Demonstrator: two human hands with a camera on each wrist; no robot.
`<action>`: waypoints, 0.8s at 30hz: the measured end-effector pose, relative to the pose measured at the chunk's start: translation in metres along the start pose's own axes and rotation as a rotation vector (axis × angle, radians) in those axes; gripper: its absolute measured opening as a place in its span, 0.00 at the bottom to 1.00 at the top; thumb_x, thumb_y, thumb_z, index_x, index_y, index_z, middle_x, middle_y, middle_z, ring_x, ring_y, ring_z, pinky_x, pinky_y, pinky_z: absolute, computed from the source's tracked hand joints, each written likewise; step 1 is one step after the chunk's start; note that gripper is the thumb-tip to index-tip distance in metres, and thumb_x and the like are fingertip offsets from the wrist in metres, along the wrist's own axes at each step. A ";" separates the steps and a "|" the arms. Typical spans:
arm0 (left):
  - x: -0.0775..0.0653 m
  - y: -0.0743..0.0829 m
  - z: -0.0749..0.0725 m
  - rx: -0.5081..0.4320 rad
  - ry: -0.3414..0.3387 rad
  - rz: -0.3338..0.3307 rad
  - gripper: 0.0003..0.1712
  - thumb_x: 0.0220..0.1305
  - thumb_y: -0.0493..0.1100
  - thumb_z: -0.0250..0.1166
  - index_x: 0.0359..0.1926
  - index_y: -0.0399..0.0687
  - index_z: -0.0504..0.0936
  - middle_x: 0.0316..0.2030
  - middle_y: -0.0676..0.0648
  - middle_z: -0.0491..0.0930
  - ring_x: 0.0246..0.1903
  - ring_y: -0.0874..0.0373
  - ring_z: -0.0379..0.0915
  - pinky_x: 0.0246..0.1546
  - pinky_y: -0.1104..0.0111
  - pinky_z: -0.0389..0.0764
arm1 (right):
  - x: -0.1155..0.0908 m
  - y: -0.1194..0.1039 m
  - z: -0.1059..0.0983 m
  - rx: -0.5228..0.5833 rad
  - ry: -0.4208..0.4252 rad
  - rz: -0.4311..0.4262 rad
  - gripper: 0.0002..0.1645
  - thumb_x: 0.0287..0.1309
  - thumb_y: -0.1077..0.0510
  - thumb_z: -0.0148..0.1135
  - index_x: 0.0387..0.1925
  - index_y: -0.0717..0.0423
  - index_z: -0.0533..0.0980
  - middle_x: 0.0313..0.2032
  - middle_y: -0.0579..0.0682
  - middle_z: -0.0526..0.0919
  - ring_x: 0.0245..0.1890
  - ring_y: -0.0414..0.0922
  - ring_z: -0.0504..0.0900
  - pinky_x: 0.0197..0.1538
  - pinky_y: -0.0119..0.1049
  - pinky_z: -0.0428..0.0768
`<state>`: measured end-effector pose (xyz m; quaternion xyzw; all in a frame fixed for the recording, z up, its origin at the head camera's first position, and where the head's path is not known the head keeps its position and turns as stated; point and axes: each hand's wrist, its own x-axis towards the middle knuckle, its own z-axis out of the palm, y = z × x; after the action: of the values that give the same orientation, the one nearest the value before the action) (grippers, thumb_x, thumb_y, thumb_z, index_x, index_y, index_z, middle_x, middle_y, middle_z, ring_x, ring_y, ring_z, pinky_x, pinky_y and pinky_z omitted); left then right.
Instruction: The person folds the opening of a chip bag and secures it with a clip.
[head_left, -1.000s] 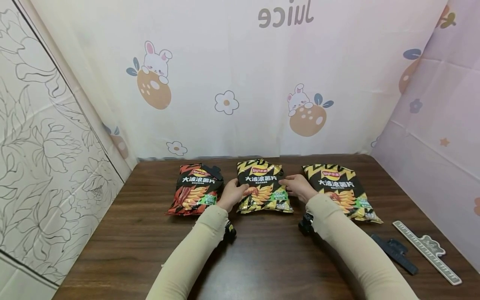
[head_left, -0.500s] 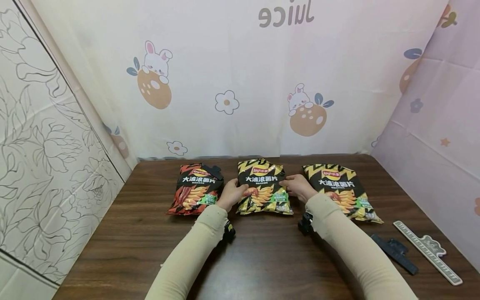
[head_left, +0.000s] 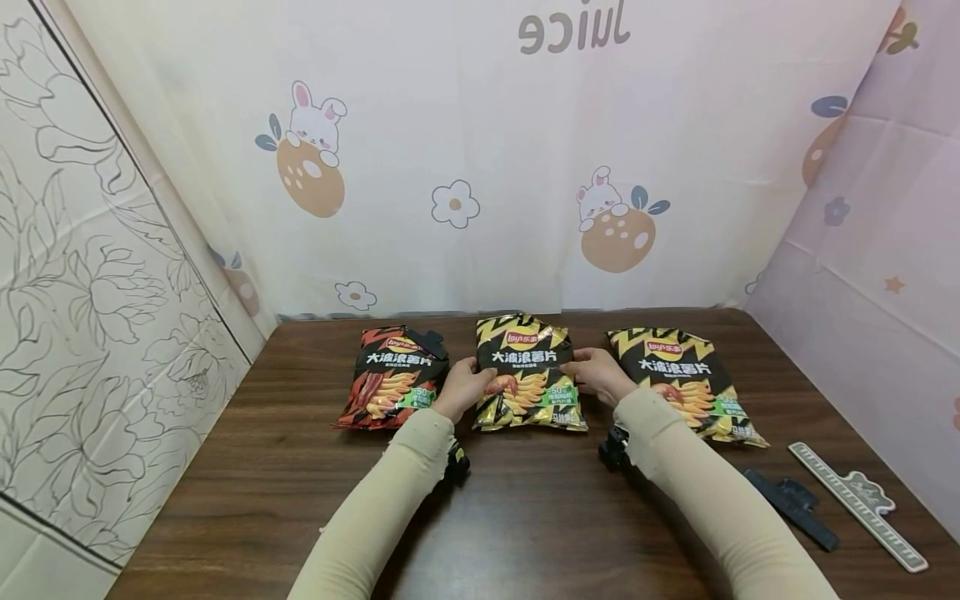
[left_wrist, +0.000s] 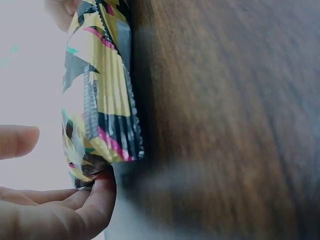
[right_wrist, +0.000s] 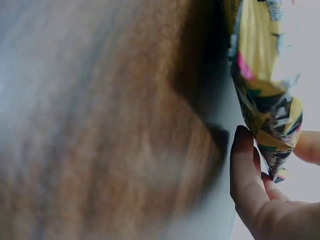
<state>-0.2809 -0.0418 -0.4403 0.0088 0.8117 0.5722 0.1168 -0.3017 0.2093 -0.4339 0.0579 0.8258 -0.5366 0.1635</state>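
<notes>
In the head view a black and yellow chip bag (head_left: 522, 375) lies at the back middle of the table. My left hand (head_left: 463, 390) holds its left side, thumb over the front; in the left wrist view the fingers (left_wrist: 95, 207) reach under the bag's edge. At the opposite side, my right hand (head_left: 596, 375) pinches the bag between thumb and fingers (right_wrist: 245, 175), as the right wrist view shows. To the left lies a red and black chip bag (head_left: 386, 387) with a black clip (head_left: 426, 342) on its top corner. A second yellow and black chip bag (head_left: 686, 387) lies to the right, partly behind the right forearm.
On the right of the brown wooden table (head_left: 510, 533) lie a black bag clip (head_left: 793, 508) and a longer white and grey clip (head_left: 858, 504). A printed curtain (head_left: 510, 250) hangs behind the table's back edge, with another along the right.
The top edge of the middle chip bag has risen very slightly. Both hands keep their places at its sides, and the other bags and clips stay put.
</notes>
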 end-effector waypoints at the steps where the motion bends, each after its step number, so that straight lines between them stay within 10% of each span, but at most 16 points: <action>1: -0.001 0.000 0.000 0.000 0.005 0.003 0.34 0.73 0.47 0.55 0.72 0.35 0.60 0.65 0.33 0.68 0.52 0.49 0.72 0.52 0.54 0.75 | 0.000 0.000 0.000 0.000 -0.001 -0.003 0.39 0.70 0.56 0.53 0.74 0.68 0.50 0.70 0.68 0.58 0.68 0.65 0.64 0.63 0.53 0.73; 7: -0.001 0.001 -0.002 -0.001 0.001 0.028 0.27 0.72 0.47 0.56 0.65 0.35 0.69 0.47 0.38 0.76 0.36 0.53 0.70 0.39 0.60 0.74 | -0.001 -0.001 0.001 0.015 0.015 -0.019 0.40 0.70 0.56 0.54 0.74 0.66 0.50 0.69 0.68 0.61 0.67 0.64 0.65 0.60 0.52 0.76; 17: -0.005 0.002 -0.004 -0.026 0.012 0.024 0.36 0.73 0.47 0.55 0.74 0.36 0.56 0.71 0.34 0.60 0.69 0.41 0.61 0.64 0.48 0.68 | -0.006 -0.005 0.001 0.039 0.023 -0.036 0.40 0.70 0.57 0.54 0.74 0.66 0.49 0.69 0.68 0.61 0.67 0.64 0.65 0.61 0.53 0.75; 24: -0.006 0.002 -0.005 -0.051 0.022 0.027 0.38 0.72 0.47 0.57 0.75 0.36 0.54 0.72 0.34 0.58 0.71 0.40 0.57 0.66 0.47 0.66 | -0.011 -0.006 0.000 0.026 0.020 -0.067 0.40 0.70 0.56 0.54 0.74 0.65 0.50 0.69 0.69 0.61 0.66 0.63 0.67 0.61 0.53 0.74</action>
<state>-0.2759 -0.0468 -0.4361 0.0107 0.7978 0.5943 0.1004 -0.2932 0.2075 -0.4254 0.0379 0.8219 -0.5518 0.1363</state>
